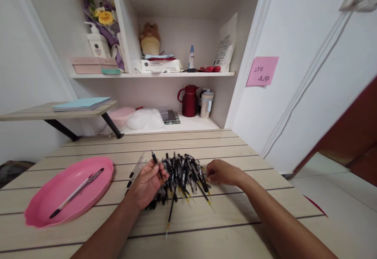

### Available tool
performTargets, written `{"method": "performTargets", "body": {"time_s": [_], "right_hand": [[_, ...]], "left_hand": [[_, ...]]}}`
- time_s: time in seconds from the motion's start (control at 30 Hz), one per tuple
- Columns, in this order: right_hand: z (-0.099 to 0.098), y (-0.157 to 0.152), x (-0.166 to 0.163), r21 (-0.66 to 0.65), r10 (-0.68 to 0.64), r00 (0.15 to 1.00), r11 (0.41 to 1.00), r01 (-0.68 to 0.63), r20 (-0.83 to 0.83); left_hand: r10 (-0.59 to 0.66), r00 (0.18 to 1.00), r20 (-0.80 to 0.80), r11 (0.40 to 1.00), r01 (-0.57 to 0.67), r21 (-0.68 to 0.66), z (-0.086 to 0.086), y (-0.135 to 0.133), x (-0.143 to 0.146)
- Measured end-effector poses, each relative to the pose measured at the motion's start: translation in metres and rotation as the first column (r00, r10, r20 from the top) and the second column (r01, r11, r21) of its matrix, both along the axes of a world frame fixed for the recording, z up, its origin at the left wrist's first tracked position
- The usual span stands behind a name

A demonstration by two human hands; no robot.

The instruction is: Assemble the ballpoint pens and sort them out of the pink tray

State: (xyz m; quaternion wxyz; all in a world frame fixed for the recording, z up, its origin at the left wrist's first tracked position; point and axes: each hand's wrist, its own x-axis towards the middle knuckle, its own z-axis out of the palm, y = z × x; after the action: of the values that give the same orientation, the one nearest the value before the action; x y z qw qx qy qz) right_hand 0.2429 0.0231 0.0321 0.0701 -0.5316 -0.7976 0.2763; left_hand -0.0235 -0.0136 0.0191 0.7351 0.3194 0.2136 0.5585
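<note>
Between thumb and fingers, my left hand (pixel 150 180) grips a black pen (pixel 154 157) with its pointed tip upward. A heap of pen parts (pixel 184 172) lies just right of that hand: black barrels, caps and ink refills with yellowish ends. One refill (pixel 171 212) sticks out of the heap toward me. At the heap's right edge, my right hand (pixel 220 171) is closed with its fingers curled down; what they hold, if anything, is hidden. Clear pen barrels (pixel 137 168) lie partly behind my left hand.
A pink tray (pixel 38 208) at the left holds a pen and a clear barrel with a dark end. Behind it stands a small raised shelf (pixel 35 112) on black legs. A white cabinet (pixel 165 75) with a red jug (pixel 189 101) and a cup backs the slatted table (pixel 224 231).
</note>
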Motion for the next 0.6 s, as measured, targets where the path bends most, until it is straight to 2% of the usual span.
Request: {"method": "performTargets", "body": {"time_s": [0.4,0.6], "right_hand": [[-0.0046,0.0032,0.0017,0.024,0.016,0.999,1.0,-0.017,0.044],[-0.005,0.0061,0.0038,-0.007,0.013,0.997,1.0,-0.012,0.079]], "left_hand": [[-0.001,1.0,-0.023,1.0,0.001,-0.01,0.0018,-0.0023,0.0011],[-0.009,0.999,-0.045,1.0,0.009,0.003,0.0025,-0.0022,0.0017]]}}
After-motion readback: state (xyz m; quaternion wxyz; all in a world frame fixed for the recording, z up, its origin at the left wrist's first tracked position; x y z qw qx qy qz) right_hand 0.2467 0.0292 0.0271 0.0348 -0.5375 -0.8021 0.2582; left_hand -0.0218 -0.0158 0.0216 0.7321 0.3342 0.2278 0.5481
